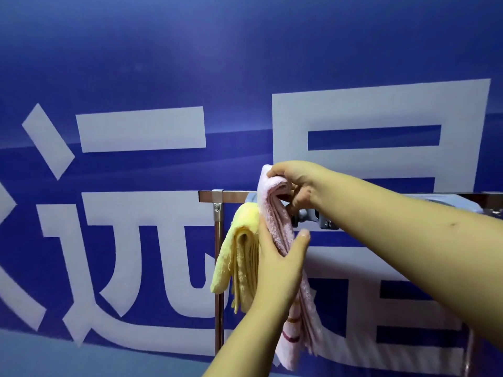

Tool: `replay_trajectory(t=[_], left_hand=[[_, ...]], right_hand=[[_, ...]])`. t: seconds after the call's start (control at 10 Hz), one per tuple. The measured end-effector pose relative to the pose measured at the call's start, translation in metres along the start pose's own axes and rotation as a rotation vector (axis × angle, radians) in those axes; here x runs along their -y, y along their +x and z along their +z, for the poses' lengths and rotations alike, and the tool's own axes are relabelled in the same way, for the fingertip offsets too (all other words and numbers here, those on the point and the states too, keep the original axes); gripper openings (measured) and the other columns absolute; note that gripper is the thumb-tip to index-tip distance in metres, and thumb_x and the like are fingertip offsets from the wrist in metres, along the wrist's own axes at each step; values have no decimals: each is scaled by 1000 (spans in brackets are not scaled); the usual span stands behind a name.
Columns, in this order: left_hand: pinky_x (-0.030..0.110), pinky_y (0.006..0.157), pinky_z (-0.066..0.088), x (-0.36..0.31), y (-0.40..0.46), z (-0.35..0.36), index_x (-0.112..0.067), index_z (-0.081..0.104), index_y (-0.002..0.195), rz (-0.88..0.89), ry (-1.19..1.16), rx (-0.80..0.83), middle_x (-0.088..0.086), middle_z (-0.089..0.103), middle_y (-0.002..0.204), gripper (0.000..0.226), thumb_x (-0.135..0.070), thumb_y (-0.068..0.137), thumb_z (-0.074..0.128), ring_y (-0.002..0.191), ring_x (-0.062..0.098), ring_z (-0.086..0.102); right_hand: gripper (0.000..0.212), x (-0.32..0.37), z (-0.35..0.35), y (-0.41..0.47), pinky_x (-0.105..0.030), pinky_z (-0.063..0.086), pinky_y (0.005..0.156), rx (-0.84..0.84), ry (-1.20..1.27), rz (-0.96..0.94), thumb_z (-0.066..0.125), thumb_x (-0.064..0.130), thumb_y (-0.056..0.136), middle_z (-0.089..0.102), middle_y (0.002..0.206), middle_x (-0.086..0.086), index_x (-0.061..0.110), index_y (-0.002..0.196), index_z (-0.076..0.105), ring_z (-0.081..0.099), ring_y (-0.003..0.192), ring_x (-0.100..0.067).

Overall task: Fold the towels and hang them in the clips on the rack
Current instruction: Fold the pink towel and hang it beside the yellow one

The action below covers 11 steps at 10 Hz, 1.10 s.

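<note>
Pink towel, folded, at rail, 3 o'clock of hung yellow towel. Right hand pinching top fold; left hand clasping middle. Step judged: clipping. Next: feed top edge into clip, partly hidden.

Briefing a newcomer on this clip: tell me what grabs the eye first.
Dead centre, the right hand pinches the top of a folded pink towel at the rack, while the left hand grips it lower down. Just left hangs a yellow towel. Behind it all, a blue wall bears huge white characters.
</note>
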<state>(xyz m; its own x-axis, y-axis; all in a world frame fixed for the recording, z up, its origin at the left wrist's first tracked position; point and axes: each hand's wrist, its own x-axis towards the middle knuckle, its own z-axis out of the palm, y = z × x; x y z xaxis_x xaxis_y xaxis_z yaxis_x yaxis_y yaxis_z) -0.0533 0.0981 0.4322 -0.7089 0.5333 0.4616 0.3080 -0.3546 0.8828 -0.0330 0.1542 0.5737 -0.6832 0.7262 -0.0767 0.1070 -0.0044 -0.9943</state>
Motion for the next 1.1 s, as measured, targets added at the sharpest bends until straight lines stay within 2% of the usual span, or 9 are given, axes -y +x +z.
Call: replay_trajectory(t=[0.1, 0.2, 0.3, 0.5, 0.6, 0.8, 0.9, 1.0, 1.1], left_hand=[[39, 113, 32, 9, 15, 8, -32, 19, 148, 87, 122, -17, -6, 35, 150, 94, -46, 73, 73, 137, 11, 36], [41, 109, 39, 0, 31, 20, -28, 20, 147, 154, 133, -43, -1, 44, 141, 88, -27, 76, 72, 130, 13, 43], [40, 107, 41, -3, 40, 26, -24, 21, 146, 120, 115, -64, 2, 44, 138, 86, -14, 77, 71, 127, 17, 45], [38, 100, 48, -10, 54, 28, -24, 29, 143, 160, 256, -59, 1, 50, 133, 80, 4, 75, 58, 121, 18, 50], [19, 85, 49, -16, 55, 23, -23, 35, 140, 211, 329, -9, 2, 53, 125, 78, 13, 73, 51, 111, 16, 53], [9, 63, 39, -30, 61, 3, -19, 42, 135, 278, 606, 173, 5, 58, 110, 68, 12, 75, 51, 92, 17, 56], [4, 59, 37, -37, 65, -8, -25, 52, 124, 330, 794, 264, -7, 61, 99, 54, 0, 77, 56, 76, 5, 51], [28, 71, 53, -45, 71, -16, -39, 56, 106, 357, 936, 366, -17, 67, 91, 42, -18, 70, 55, 87, 9, 60], [34, 71, 55, -58, 72, -21, -32, 62, 103, 343, 1002, 496, -8, 70, 93, 39, -18, 68, 53, 87, 16, 64]], right_hand=[[21, 11, -1, 1, -38, 46, 71, -2, 41, -22, 50, 11, 89, 48, 67, -9, 6, 69, 46, 49, 63, -19], [22, 22, -5, 2, -39, 47, 79, -32, 93, -52, 49, 11, 90, 47, 66, -8, 6, 69, 46, 48, 60, -19], [21, 26, -12, 2, -45, 48, 90, -64, 178, -72, 47, 7, 89, 47, 64, -8, 6, 69, 46, 49, 59, -19], [19, 33, -34, 4, -46, 48, 80, -102, 332, -89, 46, 5, 90, 51, 69, -10, 4, 71, 49, 52, 64, -22], [17, 35, -47, 2, -46, 50, 77, -127, 393, -96, 45, 2, 88, 53, 69, -12, 5, 73, 51, 55, 64, -23], [17, 25, -84, -8, -44, 53, 81, -175, 408, -99, 47, -3, 89, 55, 72, -14, -1, 73, 51, 57, 67, -24], [10, 9, -105, -14, -41, 54, 85, -183, 408, -63, 50, -4, 88, 59, 85, -18, -2, 79, 54, 64, 82, -26], [12, -12, -122, -27, -36, 57, 69, -185, 453, -18, 51, -2, 90, 58, 83, -19, -4, 78, 53, 62, 74, -26], [7, -38, -131, -44, -34, 58, 71, -143, 534, -12, 49, -3, 91, 59, 90, -20, -4, 85, 52, 63, 86, -26]])
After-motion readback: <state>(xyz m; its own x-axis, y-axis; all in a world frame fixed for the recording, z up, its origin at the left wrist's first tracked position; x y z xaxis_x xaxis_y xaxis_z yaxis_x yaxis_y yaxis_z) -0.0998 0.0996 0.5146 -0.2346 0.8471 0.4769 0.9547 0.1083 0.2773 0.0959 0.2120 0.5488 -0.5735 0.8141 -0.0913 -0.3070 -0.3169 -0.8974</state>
